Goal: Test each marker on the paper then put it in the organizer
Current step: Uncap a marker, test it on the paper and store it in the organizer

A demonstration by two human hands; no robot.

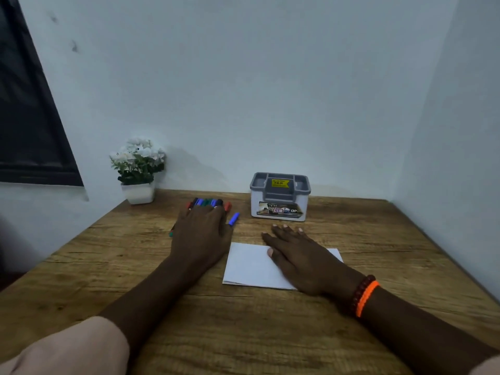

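Several markers [208,203] with blue, green, red and black caps lie in a row on the wooden table. My left hand [203,231] lies flat over them, fingers straight, hiding most of their barrels. One blue marker [234,219] sticks out at the hand's right side. A white sheet of paper [249,263] lies at the table's middle. My right hand [297,253] rests flat on the paper's right part, fingers spread and reaching past its far edge. The grey and white organizer [280,196] stands behind the paper near the wall, with nothing visible in its compartments.
A small white pot of white flowers [139,169] stands at the back left corner. Walls close the table [378,253] at the back and right. A dark window frame [29,117] is at the left.
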